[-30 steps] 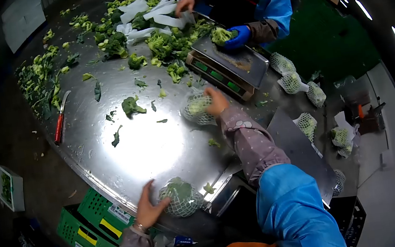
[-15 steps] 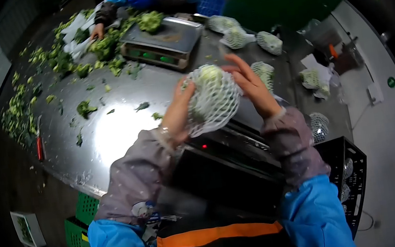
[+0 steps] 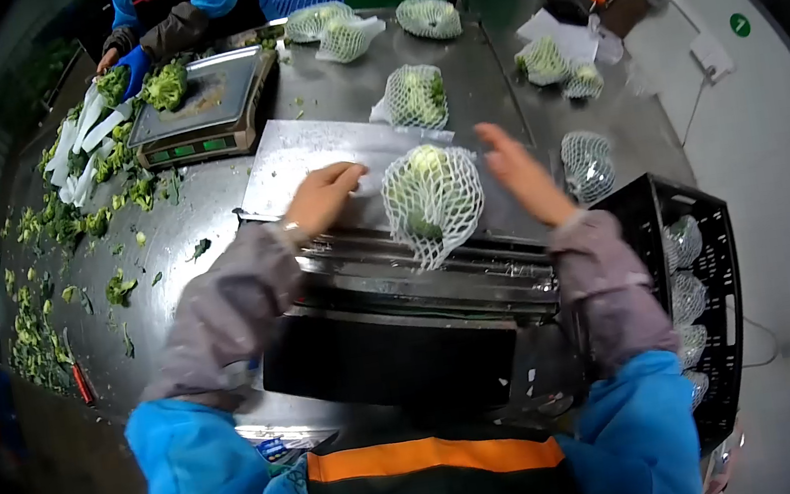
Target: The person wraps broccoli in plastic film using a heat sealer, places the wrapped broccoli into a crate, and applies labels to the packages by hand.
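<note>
A broccoli head in a white foam net (image 3: 434, 203) sits in front of me, at the near edge of a flat metal plate (image 3: 287, 161). My left hand (image 3: 328, 198) is to its left, fingers stretched toward it and holding nothing. On the other side, my right hand (image 3: 518, 174) is raised with its fingers extended, a small gap from the net. Just behind stands another netted broccoli head (image 3: 417, 99). Below the hands lies a black machine (image 3: 390, 354) with metal rollers along its top.
A scale (image 3: 199, 108) bearing a broccoli head stands at the back left, beside a co-worker's blue-gloved hand (image 3: 134, 71). Loose florets and a red-handled knife (image 3: 82, 384) lie at left. At right, a black crate (image 3: 734, 300) holds several wrapped heads.
Both hands have let go of the netted broccoli head and moved apart; it now rests by the plate. My view has turned toward the right, showing more of the crate.
</note>
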The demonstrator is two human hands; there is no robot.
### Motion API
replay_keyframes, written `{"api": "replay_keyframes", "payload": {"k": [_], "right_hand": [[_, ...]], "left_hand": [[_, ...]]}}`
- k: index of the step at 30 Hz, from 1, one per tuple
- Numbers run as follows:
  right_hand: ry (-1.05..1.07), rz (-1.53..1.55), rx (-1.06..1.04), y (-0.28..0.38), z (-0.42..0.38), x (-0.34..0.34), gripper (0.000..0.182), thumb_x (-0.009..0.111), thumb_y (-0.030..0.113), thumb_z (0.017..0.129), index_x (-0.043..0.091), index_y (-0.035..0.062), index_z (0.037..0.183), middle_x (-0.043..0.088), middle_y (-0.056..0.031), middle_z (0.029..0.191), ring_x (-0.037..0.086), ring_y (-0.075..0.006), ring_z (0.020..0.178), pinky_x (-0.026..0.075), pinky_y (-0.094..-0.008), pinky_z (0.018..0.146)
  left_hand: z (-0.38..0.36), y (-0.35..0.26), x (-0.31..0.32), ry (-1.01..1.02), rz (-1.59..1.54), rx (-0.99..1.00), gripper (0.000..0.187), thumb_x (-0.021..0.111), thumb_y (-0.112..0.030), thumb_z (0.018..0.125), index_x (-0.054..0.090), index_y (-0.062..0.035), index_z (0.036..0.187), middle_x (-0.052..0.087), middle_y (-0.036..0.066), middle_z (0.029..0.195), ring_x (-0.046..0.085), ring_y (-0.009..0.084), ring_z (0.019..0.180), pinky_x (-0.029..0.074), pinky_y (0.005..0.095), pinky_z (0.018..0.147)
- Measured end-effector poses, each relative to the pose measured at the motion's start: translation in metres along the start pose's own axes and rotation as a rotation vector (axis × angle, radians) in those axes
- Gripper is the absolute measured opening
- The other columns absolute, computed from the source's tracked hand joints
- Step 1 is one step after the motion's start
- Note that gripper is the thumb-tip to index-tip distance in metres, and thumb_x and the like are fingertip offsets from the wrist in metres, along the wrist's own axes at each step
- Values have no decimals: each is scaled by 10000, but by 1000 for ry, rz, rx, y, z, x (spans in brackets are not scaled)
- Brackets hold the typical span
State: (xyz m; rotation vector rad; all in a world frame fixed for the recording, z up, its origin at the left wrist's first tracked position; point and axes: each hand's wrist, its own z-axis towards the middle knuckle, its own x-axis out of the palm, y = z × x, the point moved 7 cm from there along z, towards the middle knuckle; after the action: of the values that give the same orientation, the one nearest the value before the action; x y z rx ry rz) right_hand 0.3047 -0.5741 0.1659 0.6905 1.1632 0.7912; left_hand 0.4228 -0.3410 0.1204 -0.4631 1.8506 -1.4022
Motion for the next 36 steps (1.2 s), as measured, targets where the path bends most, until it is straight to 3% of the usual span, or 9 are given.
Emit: {"api": "replay_keyframes", "payload": {"k": [5, 14, 18, 22, 25, 29, 32, 34, 36], "right_hand": [[423, -542, -36, 50, -99, -47, 331, 666, 47, 669, 614, 57, 995, 571, -95, 1005, 522, -283, 940, 443, -346, 800], [22, -530, -75, 20, -125, -6, 85, 659, 45, 711, 635, 67, 789, 537, -51, 786, 555, -230, 751, 456, -322, 635], [-89, -349, 92, 4, -121, -10, 39, 636, 48, 766, 604, 26, 770, 571, -72, 815, 576, -179, 661, 440, -290, 573], [-82, 290, 528, -21, -125, 3, 54, 540, 58, 872, 511, 15, 858, 613, -80, 845, 580, -129, 595, 433, -242, 501], [-47, 490, 566, -5, -148, 1, 62, 459, 76, 921, 426, 29, 899, 628, -169, 840, 647, -210, 635, 500, -261, 518], [148, 339, 368, 92, -160, -33, 84, 416, 83, 939, 408, 18, 886, 631, -200, 830, 665, -276, 698, 540, -298, 599], [-103, 478, 70, 139, -116, -85, 48, 412, 39, 927, 433, 10, 894, 626, -196, 824, 661, -283, 749, 546, -336, 667], [-289, 408, -73, 135, -61, -100, 92, 416, -3, 907, 471, 1, 981, 618, -191, 902, 642, -287, 851, 527, -365, 776], [-201, -127, -162, 111, -1, -75, 235, 432, -36, 875, 482, 2, 1101, 591, -177, 1054, 591, -286, 1003, 467, -363, 901]], "left_hand": [[-82, -34, -42, 145, 871, 504, 332, 712, -59, 594, 678, -132, 917, 618, 32, 831, 554, 236, 864, 470, 350, 758], [-74, -13, -11, 19, 798, 564, 98, 685, -40, 622, 656, -79, 707, 597, 34, 767, 551, 234, 783, 463, 329, 694], [-65, 0, -17, -41, 712, 444, 72, 642, -16, 677, 644, -65, 730, 621, 48, 779, 587, 213, 699, 476, 328, 654], [-50, 22, -3, 293, -235, -44, 86, 481, -47, 914, 420, -62, 855, 649, 127, 970, 586, 119, 533, 425, 187, 416], [-81, 16, -7, 327, -340, -205, 56, 445, -68, 930, 396, -68, 904, 638, 169, 918, 638, 187, 617, 516, 277, 545], [-132, -48, -36, 420, -456, 44, 34, 445, -33, 922, 411, -35, 924, 637, 202, 878, 663, 290, 798, 548, 338, 700], [-117, -107, -85, 124, -483, 452, 196, 526, -164, 901, 372, -64, 832, 632, 128, 731, 662, 278, 753, 559, 405, 734], [-77, -129, -99, 8, -641, 559, 50, 424, -77, 936, 411, -35, 911, 626, 179, 911, 642, 287, 883, 521, 378, 824], [-13, -126, -79, -151, 60, 883, 251, 418, 48, 868, 461, -36, 1101, 635, 132, 987, 647, 276, 846, 509, 352, 814]]}}
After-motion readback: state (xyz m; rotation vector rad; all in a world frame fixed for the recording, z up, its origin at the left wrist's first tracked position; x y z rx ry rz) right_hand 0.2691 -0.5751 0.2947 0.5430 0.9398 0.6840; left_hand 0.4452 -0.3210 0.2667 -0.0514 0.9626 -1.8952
